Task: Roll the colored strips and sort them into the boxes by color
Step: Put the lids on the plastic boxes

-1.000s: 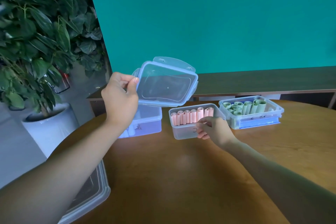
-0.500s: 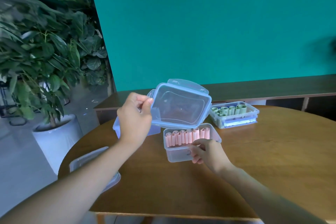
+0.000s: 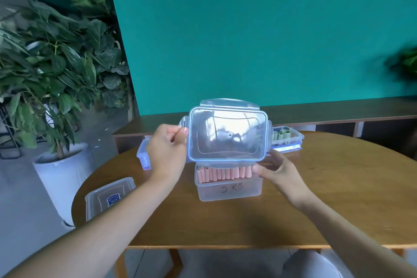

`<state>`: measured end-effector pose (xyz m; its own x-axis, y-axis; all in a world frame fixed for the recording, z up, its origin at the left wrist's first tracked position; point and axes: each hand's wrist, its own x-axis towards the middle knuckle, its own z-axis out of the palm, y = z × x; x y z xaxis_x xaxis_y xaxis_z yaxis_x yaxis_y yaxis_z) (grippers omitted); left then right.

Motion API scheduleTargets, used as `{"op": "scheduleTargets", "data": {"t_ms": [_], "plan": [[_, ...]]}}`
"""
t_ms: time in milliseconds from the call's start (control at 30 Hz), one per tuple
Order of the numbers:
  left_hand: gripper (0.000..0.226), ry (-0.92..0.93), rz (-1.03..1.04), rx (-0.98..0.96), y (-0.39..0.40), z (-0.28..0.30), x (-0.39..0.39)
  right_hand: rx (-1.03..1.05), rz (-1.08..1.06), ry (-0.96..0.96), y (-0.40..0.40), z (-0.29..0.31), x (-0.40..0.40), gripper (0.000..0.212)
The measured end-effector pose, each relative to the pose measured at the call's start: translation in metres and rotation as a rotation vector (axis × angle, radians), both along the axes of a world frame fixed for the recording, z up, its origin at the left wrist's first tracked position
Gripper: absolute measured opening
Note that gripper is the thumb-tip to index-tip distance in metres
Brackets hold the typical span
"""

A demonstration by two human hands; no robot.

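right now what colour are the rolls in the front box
Pink rolls, seen best in the head view, in the box.

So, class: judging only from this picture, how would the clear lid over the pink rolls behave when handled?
The clear lid probably stays stiff: it keeps its flat shape while the left hand pinches just one edge. It looks light, since that pinch seems to carry it. Its glossy plastic may be slippery, and the latch flaps at its edges could swing.

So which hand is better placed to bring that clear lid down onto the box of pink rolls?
Left. The left hand already grips the clear plastic lid above the clear box of pink rolls; the right hand only touches its lower corner, likely guiding.
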<state>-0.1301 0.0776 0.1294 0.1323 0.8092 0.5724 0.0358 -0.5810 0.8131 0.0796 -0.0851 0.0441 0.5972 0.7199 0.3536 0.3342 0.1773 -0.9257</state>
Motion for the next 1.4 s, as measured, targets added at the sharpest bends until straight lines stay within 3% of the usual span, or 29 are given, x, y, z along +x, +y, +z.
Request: {"op": "scheduleTargets", "data": {"t_ms": [67,167,267,367,433,633,867,1067,1400], "plan": [[0.007,0.014,0.000,-0.063,0.004,-0.010,0.006,0.052,-0.039,0.053,-0.002,0.001,0.009,0.073],[0.008,0.060,0.003,-0.178,0.018,-0.032,0.017,0.134,-0.087,0.156,0.003,-0.001,0.019,0.071],[0.010,0.176,0.011,-0.242,0.032,-0.056,0.026,0.021,-0.202,0.031,0.015,-0.007,0.029,0.061],[0.011,0.285,0.018,-0.274,0.046,-0.074,0.031,-0.170,-0.288,-0.143,0.028,-0.013,0.038,0.038],[0.019,0.324,0.009,-0.289,0.056,-0.082,0.034,-0.249,-0.317,-0.212,0.037,-0.016,0.047,0.037],[0.015,0.420,0.032,-0.237,0.075,-0.094,0.042,-0.401,-0.326,-0.318,0.064,-0.022,0.060,0.040],[0.022,0.546,0.019,-0.086,0.080,-0.108,0.048,-0.485,-0.315,-0.265,0.074,-0.033,0.069,0.050],[0.029,0.585,-0.011,-0.101,0.084,-0.116,0.047,-0.448,-0.275,-0.168,0.077,-0.039,0.070,0.054],[0.033,0.687,-0.085,-0.122,0.091,-0.099,0.044,-0.414,-0.192,0.110,0.082,-0.034,0.079,0.021]]}}
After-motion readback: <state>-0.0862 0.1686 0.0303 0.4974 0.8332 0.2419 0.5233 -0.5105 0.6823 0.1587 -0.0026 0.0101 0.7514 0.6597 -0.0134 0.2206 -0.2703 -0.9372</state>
